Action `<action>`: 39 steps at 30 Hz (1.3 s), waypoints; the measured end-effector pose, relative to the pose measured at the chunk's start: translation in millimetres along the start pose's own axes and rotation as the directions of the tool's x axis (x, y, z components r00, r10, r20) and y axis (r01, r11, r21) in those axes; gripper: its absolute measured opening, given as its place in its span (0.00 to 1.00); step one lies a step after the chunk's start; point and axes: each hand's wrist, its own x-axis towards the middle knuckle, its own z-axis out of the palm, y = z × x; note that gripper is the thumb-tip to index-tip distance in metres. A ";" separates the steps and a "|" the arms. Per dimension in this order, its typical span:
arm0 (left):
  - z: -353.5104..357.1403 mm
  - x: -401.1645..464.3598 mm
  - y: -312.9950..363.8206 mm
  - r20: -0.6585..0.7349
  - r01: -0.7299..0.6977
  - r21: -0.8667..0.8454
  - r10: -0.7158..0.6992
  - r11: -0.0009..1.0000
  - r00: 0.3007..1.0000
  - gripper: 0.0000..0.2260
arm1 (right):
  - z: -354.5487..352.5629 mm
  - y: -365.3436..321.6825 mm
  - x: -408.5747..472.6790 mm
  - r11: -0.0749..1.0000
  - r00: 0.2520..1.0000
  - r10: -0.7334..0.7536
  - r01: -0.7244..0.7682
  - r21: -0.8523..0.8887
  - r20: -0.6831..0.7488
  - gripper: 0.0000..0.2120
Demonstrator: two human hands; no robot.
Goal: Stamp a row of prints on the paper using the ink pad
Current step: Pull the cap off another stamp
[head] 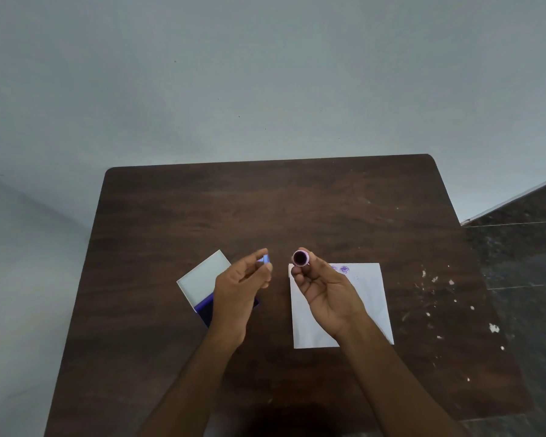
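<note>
Stamp up in right hand, cap in left; between prints.

Right hand [325, 290] pinches round stamp [301, 258], inked face toward camera, raised above paper [369, 302] at its 11 o'clock corner. Left hand [238, 287] pinches small blue cap [265, 259] above open ink pad [206, 302]. Two purple prints [344, 269] along paper's 12 o'clock edge. Likely next: turn face down, press beside them, keeping the row straight.

You are sitting in a plain, bare room, kind uncertain: possibly a home or simple office. You are facing a pale blue-grey painted wall [265, 74] with a few small specks. A dark wood-grain table [297, 209] is standing against it, white flecks spotting its right edge. Dark stone floor tiles [524, 253] are showing right.
</note>
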 end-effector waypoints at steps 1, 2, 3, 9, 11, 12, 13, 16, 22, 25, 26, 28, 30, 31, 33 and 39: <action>-2.2 1.5 -4.2 0.007 0.009 -0.003 -0.009 1.000 1.000 0.13 | -0.3 -0.7 -0.4 1.000 1.000 0.005 -0.005 0.008 -0.008 0.17; -4.2 3.2 -8.1 0.008 0.015 -0.017 -0.015 1.000 1.000 0.13 | -0.3 -1.2 -0.8 1.000 1.000 0.009 -0.009 0.017 -0.014 0.17; -5.1 4.9 -11.8 0.004 0.025 -0.041 -0.025 0.999 1.000 0.13 | -0.1 -1.4 -0.6 1.000 1.000 0.013 -0.013 0.026 -0.018 0.17; -3.6 24.6 -29.7 0.019 0.314 -0.144 -0.314 0.938 0.949 0.09 | 1.5 -1.3 -0.4 0.998 0.997 0.049 -0.046 0.046 -0.058 0.13; -2.1 29.4 -34.8 0.027 0.335 -0.114 -0.334 0.935 0.942 0.10 | 1.4 -1.2 -0.5 0.997 0.996 0.058 -0.055 0.049 -0.068 0.12; -1.5 31.2 -38.0 -0.006 0.285 -0.002 -0.285 0.959 0.959 0.11 | 1.4 -1.1 -0.6 0.997 0.995 0.061 -0.057 0.053 -0.072 0.12; -0.5 32.7 -40.9 -0.040 0.219 0.135 -0.216 0.966 0.976 0.12 | 1.2 -1.1 -0.8 0.997 0.995 0.062 -0.058 0.055 -0.078 0.12; 4.6 38.0 -48.4 -0.061 0.043 0.447 -0.017 0.894 0.998 0.08 | 0.5 -1.3 -1.2 0.997 0.994 0.061 -0.057 0.054 -0.086 0.14; 9.3 43.5 -62.1 -0.036 -0.109 0.713 0.191 0.692 0.981 0.15 | -0.5 -1.1 -1.3 0.996 0.992 0.076 -0.070 0.060 -0.102 0.14; 9.7 41.4 -71.2 0.005 -0.194 0.822 0.335 0.535 0.942 0.16 | 0.2 -1.0 -1.4 0.995 0.991 0.084 -0.078 0.061 -0.100 0.11; 10.2 41.4 -73.6 0.013 -0.207 0.842 0.365 0.498 0.931 0.16 | 0.5 -0.8 -1.3 0.995 0.991 0.085 -0.079 0.063 -0.102 0.11; 10.9 42.1 -76.0 0.020 -0.217 0.868 0.406 0.447 0.914 0.16 | 0.9 -0.6 -1.5 0.994 0.991 0.087 -0.080 0.070 -0.098 0.11; 11.0 43.6 -76.8 0.030 -0.215 0.878 0.399 0.428 0.916 0.16 | 1.6 -1.1 -1.8 0.995 0.992 0.086 -0.081 0.064 -0.087 0.10; 10.6 44.5 -77.5 0.036 -0.215 0.879 0.390 0.425 0.920 0.16 | 2.1 -1.4 -1.7 0.995 0.993 0.086 -0.081 0.059 -0.083 0.10; 9.2 45.5 -79.3 0.044 -0.217 0.879 0.381 0.425 0.923 0.16 | 3.2 -2.2 -1.4 0.995 0.993 0.084 -0.080 0.056 -0.081 0.10; 8.6 46.5 -83.2 0.052 -0.241 0.867 0.402 0.437 0.914 0.18 | 6.0 -1.0 -0.9 0.994 0.993 0.085 -0.079 0.074 -0.083 0.10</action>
